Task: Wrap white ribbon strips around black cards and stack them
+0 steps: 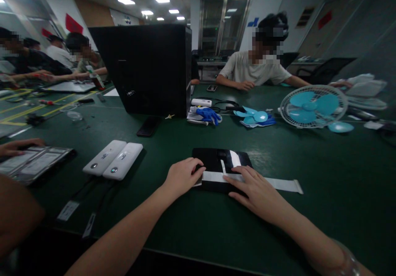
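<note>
A: Quick pass. We see the left hand (182, 176) resting curled on the left end of a flat black rectangular device (216, 160) near the desk's (324, 152) near edge, fingers bent, touching it and the strip.

B: Strip being the long white flat ribbon cable (278, 184)? It lies across the device and runs off to the right on the dark green desk.

A: Yes. The right hand (253, 189) lies flat on it, fingers spread, pressing cable onto device. We see no pinch on either hand.

B: Around it: two white oblong plastic units (113, 159) side by side, left of the device. A large black computer tower case (145, 67) stands further back, mid-desk.

A: A blue-bladed small fan in a white cage (313, 106) lies toward the far right edge, loose blue fan blades (255, 116) and a blue glove (208, 114) beside it.

B: Another person's hand (17, 146) at the left edge, by a flat dark tray (37, 162). A person in a pale shirt (256, 69) sits at the far edge.
</note>
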A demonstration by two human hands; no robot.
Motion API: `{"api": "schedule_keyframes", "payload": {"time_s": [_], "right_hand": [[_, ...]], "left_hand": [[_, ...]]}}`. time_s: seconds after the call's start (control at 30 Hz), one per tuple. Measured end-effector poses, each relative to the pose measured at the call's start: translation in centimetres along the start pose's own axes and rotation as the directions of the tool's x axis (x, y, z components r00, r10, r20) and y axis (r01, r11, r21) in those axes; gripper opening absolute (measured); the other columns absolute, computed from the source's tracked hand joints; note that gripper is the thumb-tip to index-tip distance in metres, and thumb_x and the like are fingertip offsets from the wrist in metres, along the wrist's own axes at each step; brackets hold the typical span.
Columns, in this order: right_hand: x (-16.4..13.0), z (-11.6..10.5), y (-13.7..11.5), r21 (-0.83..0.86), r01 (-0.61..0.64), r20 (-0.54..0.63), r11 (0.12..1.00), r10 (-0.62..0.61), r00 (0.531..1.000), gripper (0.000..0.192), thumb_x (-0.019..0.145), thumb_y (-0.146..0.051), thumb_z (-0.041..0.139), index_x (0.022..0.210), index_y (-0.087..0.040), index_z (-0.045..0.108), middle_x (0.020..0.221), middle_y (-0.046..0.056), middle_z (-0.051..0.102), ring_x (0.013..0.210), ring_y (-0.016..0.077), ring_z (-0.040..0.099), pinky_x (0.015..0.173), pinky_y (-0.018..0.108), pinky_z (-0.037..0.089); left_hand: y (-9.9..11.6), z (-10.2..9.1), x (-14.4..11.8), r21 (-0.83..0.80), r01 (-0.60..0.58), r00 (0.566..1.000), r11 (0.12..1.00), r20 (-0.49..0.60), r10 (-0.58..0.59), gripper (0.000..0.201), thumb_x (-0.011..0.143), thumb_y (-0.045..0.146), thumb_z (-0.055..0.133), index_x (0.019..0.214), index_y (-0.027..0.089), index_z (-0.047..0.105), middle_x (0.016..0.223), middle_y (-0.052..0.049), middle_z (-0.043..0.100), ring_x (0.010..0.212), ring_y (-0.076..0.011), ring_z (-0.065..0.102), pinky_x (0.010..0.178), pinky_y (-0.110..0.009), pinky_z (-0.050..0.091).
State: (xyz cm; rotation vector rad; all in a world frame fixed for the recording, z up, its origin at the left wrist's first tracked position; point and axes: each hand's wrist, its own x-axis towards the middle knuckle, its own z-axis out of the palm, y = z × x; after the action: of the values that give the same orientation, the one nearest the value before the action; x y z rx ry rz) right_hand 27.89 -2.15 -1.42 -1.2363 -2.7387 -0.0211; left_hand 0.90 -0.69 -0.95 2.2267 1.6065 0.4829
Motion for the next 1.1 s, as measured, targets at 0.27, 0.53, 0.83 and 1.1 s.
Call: {"api": "schedule_keyframes", "payload": {"time_s": [0.27,0.53,0.83,1.1], "right_hand": [[0.1,-1.0,0.4,-0.01,0.01,0.027,1.0,-0.01,1.0,0.061,0.088,-0.06,0.049,0.143,-0.034,0.041,0.153,0.007,0.024,0.134,0.037,0.031,0.105,0.061,0.033],[1.3,-1.4,2.0,0.088,0.028,0.15,0.996,-0.041,0.988,0.088,0.083,-0.061,0.054,0.153,-0.03,0.011,0.156,0.006,0.015,0.142,0.0307,0.016,0.113,0.057,0.02],[2.7,-1.7,2.6,0.216,0.043,0.208,0.975,-0.089,0.974,0.092,0.078,-0.058,0.061,0.153,-0.026,0.018,0.152,0.008,0.027,0.139,0.0287,0.026,0.113,0.053,0.023],[2.6,-1.1,3.4,0.163,0.054,0.178,0.985,-0.083,0.981,0.094,0.077,-0.065,0.059,0.153,-0.026,0.019,0.15,0.009,0.032,0.136,0.0298,0.032,0.112,0.055,0.023]], "left_hand": [[-0.4,-0.5,-0.1,-0.1,0.047,0.986,0.994,-0.158,-0.062,0.032,0.095,0.043,0.04,0.098,0.022,0.063,0.08,-0.001,0.06,0.068,-0.0149,0.053,0.059,-0.026,0.039],[-0.6,-0.6,-0.1,-0.108,0.046,0.983,0.993,-0.172,-0.064,0.032,0.095,0.043,0.039,0.098,0.021,0.063,0.077,-0.001,0.061,0.066,-0.0151,0.054,0.057,-0.025,0.039],[-0.7,-0.6,0.0,-0.089,0.081,0.98,0.993,-0.174,-0.095,0.031,0.095,0.042,0.04,0.097,0.022,0.063,0.076,0.0,0.061,0.066,-0.0148,0.054,0.057,-0.025,0.038],[-1.2,-0.3,0.1,-0.098,0.08,0.978,0.992,-0.186,-0.097,0.031,0.095,0.043,0.039,0.096,0.022,0.062,0.075,0.0,0.059,0.064,-0.0146,0.053,0.056,-0.025,0.036]]}}
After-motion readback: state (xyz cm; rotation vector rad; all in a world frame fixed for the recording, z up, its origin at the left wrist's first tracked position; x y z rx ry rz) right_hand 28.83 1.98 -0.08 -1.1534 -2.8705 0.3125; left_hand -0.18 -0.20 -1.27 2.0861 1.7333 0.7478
